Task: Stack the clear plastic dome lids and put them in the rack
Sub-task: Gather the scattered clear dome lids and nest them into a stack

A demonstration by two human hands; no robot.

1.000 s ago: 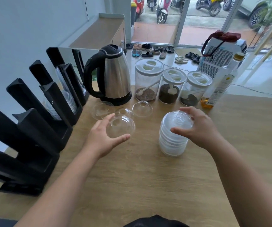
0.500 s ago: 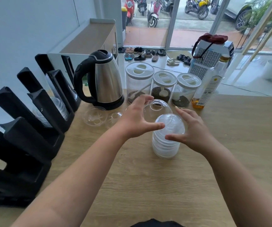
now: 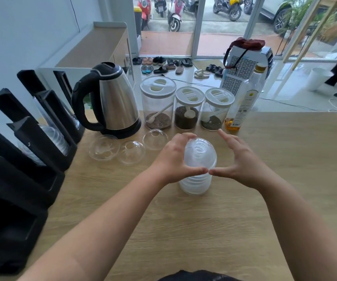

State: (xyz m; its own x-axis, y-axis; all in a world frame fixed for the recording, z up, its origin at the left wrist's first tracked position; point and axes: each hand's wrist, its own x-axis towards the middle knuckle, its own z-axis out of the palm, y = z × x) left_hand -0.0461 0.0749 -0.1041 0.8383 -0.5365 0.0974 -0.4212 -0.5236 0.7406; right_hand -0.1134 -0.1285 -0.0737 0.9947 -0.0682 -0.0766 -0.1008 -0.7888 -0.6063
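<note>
Lids [image 3: 198,169], stacked at frame centre on the surface [image 3: 265,199]: your left hand [image 3: 175,159] curls on the top dome; your right hand [image 3: 242,161], fingers straight, braces it. Likely light, slippery, crushable; hold low, by the rims. Three lids [image 3: 131,152] left.

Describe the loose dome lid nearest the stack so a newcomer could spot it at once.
Start at the steel kettle at the back of the wooden table. Three loose lids lie in front of it. The one wanted is rightmost, before the largest jar, dome up, just beside the left hand.
</note>
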